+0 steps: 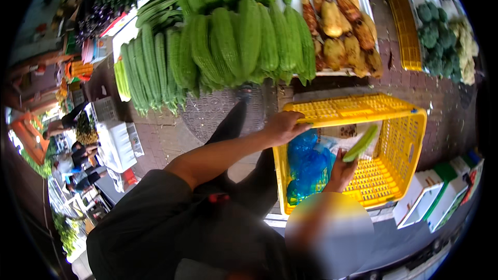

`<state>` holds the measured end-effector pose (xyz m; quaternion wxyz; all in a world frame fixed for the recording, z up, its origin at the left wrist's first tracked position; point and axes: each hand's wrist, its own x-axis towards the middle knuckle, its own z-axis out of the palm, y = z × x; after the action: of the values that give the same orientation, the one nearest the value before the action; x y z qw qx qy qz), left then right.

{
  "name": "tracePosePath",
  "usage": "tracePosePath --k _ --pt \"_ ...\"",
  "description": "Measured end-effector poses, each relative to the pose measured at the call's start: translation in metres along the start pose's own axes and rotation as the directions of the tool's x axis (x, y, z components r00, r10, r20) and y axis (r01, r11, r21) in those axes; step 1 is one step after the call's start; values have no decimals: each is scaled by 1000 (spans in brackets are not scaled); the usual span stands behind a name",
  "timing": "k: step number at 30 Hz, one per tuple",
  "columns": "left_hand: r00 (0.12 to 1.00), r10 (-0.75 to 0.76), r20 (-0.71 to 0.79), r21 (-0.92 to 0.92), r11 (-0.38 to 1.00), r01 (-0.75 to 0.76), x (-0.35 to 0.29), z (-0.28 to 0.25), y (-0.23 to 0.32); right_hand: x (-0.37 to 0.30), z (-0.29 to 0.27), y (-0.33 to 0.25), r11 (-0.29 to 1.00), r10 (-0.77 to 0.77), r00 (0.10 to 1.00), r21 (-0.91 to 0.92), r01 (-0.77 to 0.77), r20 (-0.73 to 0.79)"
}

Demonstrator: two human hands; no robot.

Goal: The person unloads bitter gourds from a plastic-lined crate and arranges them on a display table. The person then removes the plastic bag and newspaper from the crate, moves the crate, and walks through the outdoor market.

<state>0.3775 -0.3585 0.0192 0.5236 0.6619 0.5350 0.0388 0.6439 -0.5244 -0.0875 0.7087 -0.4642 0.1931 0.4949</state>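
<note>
My left hand is closed over the upper left rim of a yellow plastic crate, which is tipped so that its opening faces me. Inside the crate, my right hand grips the lower end of a long light-green gourd, which points up and to the right. Blue plastic bags fill the crate's left part, partly behind my right hand. Pale sheet material lies behind the gourd. A blurred patch covers my right forearm.
Ahead, long ridged green gourds are piled on a stall beside brown-and-yellow lotus roots. Broccoli and cauliflower sit at the far right, near another yellow crate. White boxes stand right of my crate. People are far left.
</note>
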Motion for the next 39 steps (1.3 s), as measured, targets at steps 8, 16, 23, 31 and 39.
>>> tracePosePath --k 8,16,23,31,39 --pt "751 474 -459 1 846 -533 -47 -64 50 -215 85 -23 809 57 973 -582 86 223" --pt "853 504 132 123 846 -519 -126 -178 -18 -207 238 52 241 652 694 -951 194 306" --pt "987 136 82 -164 979 -121 -213 -257 -106 -200 389 176 246 779 437 -859 449 451" --pt "656 -522 -545 -548 814 191 -131 -285 -204 -165 380 170 339 264 751 -788 515 605" --pt "474 -624 -622 -384 770 510 -61 -266 -240 -186 257 140 110 250 907 -941 320 338"
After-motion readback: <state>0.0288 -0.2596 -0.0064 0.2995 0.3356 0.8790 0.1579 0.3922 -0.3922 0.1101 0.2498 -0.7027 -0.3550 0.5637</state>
